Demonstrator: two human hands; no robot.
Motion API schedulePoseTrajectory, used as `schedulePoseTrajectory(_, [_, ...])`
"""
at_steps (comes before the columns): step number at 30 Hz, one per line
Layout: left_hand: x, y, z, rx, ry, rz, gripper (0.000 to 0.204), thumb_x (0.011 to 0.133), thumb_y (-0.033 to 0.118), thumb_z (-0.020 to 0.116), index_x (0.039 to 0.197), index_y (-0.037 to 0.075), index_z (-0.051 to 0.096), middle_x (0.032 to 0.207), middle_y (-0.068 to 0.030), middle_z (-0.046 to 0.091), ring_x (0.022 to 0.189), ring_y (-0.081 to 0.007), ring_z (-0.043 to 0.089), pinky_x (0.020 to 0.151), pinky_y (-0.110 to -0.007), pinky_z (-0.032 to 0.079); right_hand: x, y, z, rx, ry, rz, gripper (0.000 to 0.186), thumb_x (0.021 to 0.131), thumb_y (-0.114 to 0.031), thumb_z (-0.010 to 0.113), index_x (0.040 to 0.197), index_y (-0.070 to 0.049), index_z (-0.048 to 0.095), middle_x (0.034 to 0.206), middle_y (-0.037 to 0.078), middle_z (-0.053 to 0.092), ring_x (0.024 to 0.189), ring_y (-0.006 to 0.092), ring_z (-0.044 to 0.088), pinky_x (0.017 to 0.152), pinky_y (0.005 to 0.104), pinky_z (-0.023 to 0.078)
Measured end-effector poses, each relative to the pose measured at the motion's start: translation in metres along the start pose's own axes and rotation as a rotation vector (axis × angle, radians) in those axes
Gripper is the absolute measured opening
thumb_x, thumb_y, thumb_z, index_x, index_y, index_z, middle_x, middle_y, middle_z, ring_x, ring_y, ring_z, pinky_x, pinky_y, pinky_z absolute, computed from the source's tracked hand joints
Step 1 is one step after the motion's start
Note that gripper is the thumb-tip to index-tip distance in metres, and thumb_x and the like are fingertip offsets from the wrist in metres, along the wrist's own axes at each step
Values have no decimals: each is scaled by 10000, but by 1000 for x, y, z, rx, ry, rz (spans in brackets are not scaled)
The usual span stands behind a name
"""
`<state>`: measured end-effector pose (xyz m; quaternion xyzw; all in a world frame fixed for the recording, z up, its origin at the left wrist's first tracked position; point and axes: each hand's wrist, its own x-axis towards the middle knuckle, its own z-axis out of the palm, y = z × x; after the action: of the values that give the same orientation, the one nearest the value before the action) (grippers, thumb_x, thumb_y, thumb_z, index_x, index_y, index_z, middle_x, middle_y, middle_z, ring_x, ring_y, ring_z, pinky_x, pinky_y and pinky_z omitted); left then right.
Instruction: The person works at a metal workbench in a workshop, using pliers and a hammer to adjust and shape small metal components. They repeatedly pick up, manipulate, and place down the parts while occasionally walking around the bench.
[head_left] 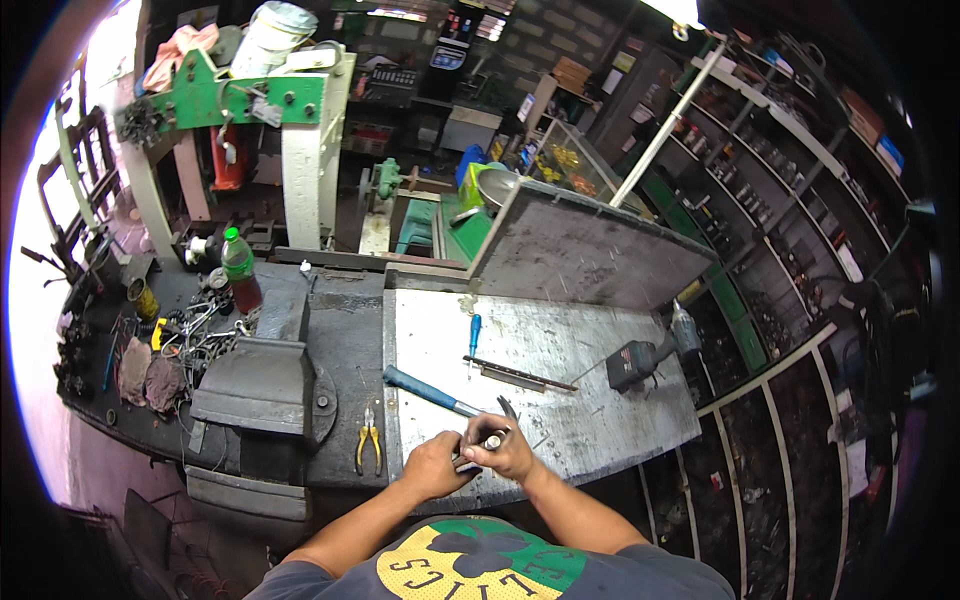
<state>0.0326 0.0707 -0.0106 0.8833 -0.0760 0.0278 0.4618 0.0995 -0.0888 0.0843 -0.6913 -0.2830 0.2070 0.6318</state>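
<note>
My left hand and my right hand meet low over the near edge of the metal-topped bench. Both are closed, with fingers curled in close together. Between them shows a bit of dark metal, mostly covered by the fingers. A round, shiny metal end pokes out at my right hand; whether it belongs to the hammer cannot be told. Just beyond lies a claw hammer, its blue handle pointing left and its head beside my right fingers. Yellow-handled pliers rest left of my left hand.
Farther back are a blue screwdriver, a dark slotted metal strip and a cordless drill. A bench vise stands left, near loose wrenches and a green-capped bottle. An upright metal panel edges the bench's back.
</note>
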Motion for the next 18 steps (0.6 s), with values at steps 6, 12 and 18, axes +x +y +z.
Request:
schedulePoseTrajectory(6, [17,-15,-35,-295,-331,85,686,720,385,940,1212,11,641,1138,-204,710,1112,-393,674,1026,-444,515,24,-6,-22,35,-359,47,458,804,-189,862,1155,-44,607,922,32,652,834,130,627,782,288,532])
schedulePoseTrajectory(12, [4,23,8,125,227,-73,424,733,407,887,913,65,712,902,-150,734,860,-399,713,769,-486,588,-16,-5,25,-187,337,149,383,823,-218,916,1043,-53,650,837,-12,606,761,67,538,661,245,468])
schedulePoseTrajectory(18, [-4,1,-24,49,-120,123,697,749,389,891,1295,50,623,1326,-237,609,1277,-409,574,1100,-471,457,44,21,-38,106,-661,15,363,780,-152,897,782,-65,545,767,-20,590,711,70,487,606,282,417])
